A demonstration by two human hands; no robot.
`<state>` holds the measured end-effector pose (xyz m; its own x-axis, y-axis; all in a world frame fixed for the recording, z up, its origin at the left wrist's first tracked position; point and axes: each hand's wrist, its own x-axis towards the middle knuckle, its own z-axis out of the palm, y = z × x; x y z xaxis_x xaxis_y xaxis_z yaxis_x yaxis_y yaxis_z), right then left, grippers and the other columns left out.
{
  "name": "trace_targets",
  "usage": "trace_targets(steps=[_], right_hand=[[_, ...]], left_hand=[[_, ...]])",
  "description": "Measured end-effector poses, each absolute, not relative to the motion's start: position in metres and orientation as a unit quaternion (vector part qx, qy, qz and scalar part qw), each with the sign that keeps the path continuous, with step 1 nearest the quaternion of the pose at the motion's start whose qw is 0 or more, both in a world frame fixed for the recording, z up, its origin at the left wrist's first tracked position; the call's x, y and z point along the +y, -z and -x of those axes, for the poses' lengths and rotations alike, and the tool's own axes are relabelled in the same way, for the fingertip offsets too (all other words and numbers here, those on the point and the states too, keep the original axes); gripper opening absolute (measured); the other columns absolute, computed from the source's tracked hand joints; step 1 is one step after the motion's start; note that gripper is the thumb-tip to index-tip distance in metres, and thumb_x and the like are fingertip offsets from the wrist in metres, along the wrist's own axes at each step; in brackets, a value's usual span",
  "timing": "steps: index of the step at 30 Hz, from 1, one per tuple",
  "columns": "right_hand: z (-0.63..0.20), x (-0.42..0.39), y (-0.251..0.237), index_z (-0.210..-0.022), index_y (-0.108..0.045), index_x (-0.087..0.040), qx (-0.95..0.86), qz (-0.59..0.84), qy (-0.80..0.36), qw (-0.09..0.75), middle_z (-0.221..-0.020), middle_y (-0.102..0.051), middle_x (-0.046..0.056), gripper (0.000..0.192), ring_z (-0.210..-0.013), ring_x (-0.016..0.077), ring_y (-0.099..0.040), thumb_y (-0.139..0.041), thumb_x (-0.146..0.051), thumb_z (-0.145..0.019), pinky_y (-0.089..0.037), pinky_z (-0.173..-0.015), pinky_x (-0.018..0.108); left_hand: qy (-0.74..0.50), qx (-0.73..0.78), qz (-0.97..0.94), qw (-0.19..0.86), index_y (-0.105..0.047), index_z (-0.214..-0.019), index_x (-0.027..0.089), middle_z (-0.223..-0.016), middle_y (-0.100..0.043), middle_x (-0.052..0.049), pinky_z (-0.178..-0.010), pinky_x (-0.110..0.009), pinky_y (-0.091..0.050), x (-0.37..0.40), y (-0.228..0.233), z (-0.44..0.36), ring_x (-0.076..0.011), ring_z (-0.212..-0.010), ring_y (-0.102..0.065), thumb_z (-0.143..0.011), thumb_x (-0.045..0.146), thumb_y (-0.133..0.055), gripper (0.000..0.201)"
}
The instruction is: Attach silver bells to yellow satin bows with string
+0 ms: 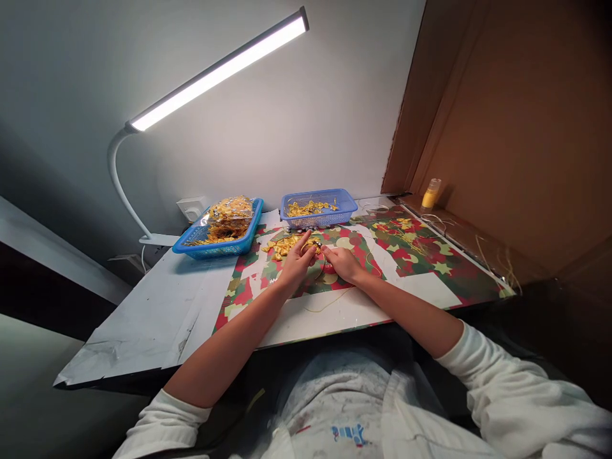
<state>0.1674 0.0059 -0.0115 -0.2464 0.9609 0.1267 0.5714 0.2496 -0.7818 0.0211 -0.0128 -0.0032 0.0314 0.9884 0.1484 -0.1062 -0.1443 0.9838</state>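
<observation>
I see my two hands close together over the counter (143,319). My left hand (297,261) has its fingers pinched together on a small yellow piece (313,244), right at the edge of a little pile of yellow pieces (284,244). My right hand (342,262) is curled up just beside it, and its fingers meet the left ones at that same small piece. I cannot tell if the grip of the right hand is clamped on anything, because the fingers hide it. A thin yellow string (329,299) loops on the counter under my hands and trails toward me.

The pile and my hands sit on a red and green patterned sheet (421,261) that covers much of the counter. Behind the pile there are two blue baskets. The left blue basket (217,239) holds a clear bag full of yellow pieces. The right blue basket (318,209) has some loose yellow pieces in it. A small yellow bottle (431,193) stands on the far right, by a brown cardboard wall (502,127). A long white lamp (220,69) shines down from above on the left. My sleeves are white and pushed up.
</observation>
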Motion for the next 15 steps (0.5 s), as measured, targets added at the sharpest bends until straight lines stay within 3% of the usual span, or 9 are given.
trace_targets(steps=[5, 15], right_hand=[[-0.1677, 0.0052, 0.0104, -0.053, -0.031, -0.020, -0.724, 0.531, -0.310, 0.314, -0.050, -0.038, -0.002, 0.052, -0.051, 0.0117, -0.036, -0.031, -0.055, -0.091, -0.023, -0.052, 0.026], [-0.1668, 0.0029, 0.0036, -0.052, -0.035, -0.019, -0.722, 0.562, -0.294, 0.278, -0.051, -0.043, -0.001, 0.053, -0.051, 0.0114, -0.038, -0.032, -0.053, -0.093, -0.022, -0.051, 0.026]], left_hand=[[-0.549, 0.419, -0.528, 0.494, -0.044, -0.142, 0.017, -0.054, -0.045, 0.009, -0.055, -0.022, -0.033, -0.0141, 0.0029, -0.0214, -0.0083, -0.053, -0.041, -0.076, 0.029, -0.066, 0.070], [-0.525, 0.446, -0.556, 0.466, -0.042, -0.142, 0.016, -0.056, -0.047, 0.007, -0.053, -0.021, -0.034, -0.0102, 0.0082, -0.0186, -0.0085, -0.052, -0.042, -0.081, 0.024, -0.059, 0.064]])
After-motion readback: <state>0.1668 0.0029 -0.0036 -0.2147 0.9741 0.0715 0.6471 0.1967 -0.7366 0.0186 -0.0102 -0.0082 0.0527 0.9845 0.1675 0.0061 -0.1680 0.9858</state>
